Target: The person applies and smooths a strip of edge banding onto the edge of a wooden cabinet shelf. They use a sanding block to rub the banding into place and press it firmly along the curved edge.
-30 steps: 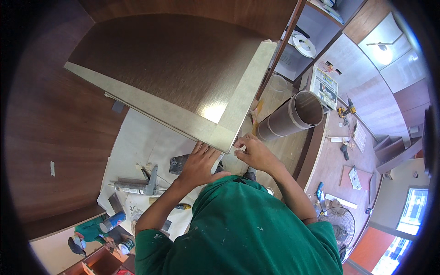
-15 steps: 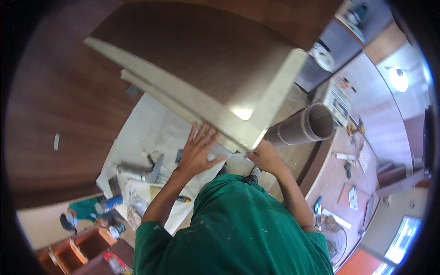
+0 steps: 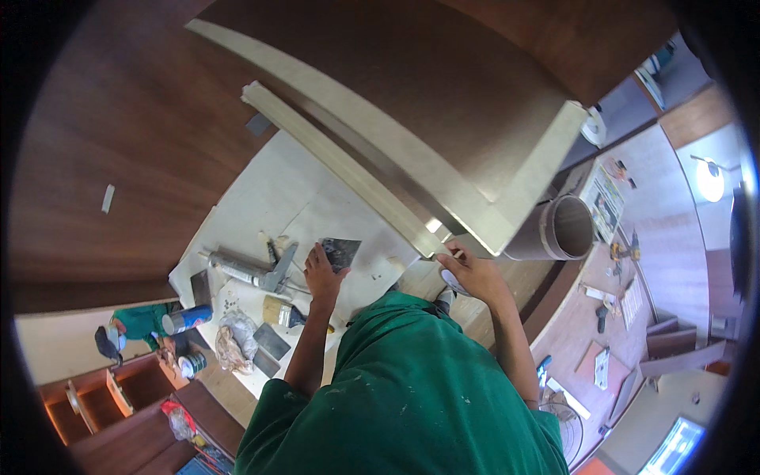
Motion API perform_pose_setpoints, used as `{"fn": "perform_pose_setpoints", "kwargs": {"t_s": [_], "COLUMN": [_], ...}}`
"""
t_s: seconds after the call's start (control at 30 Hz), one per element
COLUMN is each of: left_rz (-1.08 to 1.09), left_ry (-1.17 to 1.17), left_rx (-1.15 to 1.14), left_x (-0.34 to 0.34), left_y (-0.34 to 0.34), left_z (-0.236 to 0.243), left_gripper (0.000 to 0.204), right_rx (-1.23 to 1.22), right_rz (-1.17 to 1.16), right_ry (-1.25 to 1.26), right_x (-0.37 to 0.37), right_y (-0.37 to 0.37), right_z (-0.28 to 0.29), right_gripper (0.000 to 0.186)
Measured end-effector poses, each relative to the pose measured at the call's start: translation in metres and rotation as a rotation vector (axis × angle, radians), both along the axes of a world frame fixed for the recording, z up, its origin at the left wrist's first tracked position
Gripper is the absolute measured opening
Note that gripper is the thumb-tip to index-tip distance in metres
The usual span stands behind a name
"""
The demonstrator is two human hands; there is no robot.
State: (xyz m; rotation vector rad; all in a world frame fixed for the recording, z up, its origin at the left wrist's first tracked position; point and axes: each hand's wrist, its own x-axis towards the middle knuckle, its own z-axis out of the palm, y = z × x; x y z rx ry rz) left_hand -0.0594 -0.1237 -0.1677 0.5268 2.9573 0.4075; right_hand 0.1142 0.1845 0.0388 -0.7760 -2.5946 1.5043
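Dark brown boards with pale tape along their edges lie one over the other, the upper (image 3: 443, 95) overhanging the lower strip (image 3: 340, 170). My right hand (image 3: 475, 273) has its fingers closed at that strip's front end; a small pale bluish item beneath them is too unclear to name. My left hand (image 3: 323, 277) grips the edge of a dark, stained square plate (image 3: 343, 252) over the white-covered surface (image 3: 289, 182). Just left of it are a caulking gun with a cartridge (image 3: 241, 269), a wide brush (image 3: 281, 311), crumpled plastic (image 3: 237, 340) and small grey plates (image 3: 271, 342).
A large brown tube (image 3: 554, 229) stands right of the boards. The right-hand counter (image 3: 570, 332) carries a drill (image 3: 629, 249), strips and tools. At lower left, another person (image 3: 138, 324) in green is near cans (image 3: 190, 364) and open wooden compartments (image 3: 95, 404).
My left hand has left the board edge and moved down-left onto the dark plate. The boards appear higher and farther right in view, and a gap between upper and lower ones now shows.
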Motion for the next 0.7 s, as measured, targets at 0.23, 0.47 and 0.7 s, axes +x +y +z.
{"fn": "perform_pose_setpoints", "kwargs": {"t_s": [0.23, 0.47, 0.7], "left_rz": [0.072, 0.028, -0.201], "left_ry": [-0.195, -0.635, -0.88], "left_rx": [0.104, 0.591, 0.961], "left_x": [-0.028, -0.062, -0.04], "left_y": [0.001, -0.033, 0.043], "left_z": [0.008, 0.059, 0.217], "left_gripper": [0.105, 0.049, 0.049], "right_rx": [0.005, -0.045, -0.1], "right_rz": [0.011, 0.015, 0.09], "right_ry": [-0.064, -0.05, 0.053], "right_x": [-0.008, -0.008, -0.006], "right_y": [0.006, 0.009, 0.015], "right_z": [0.003, -0.001, -0.013], "right_gripper": [0.032, 0.033, 0.026]}}
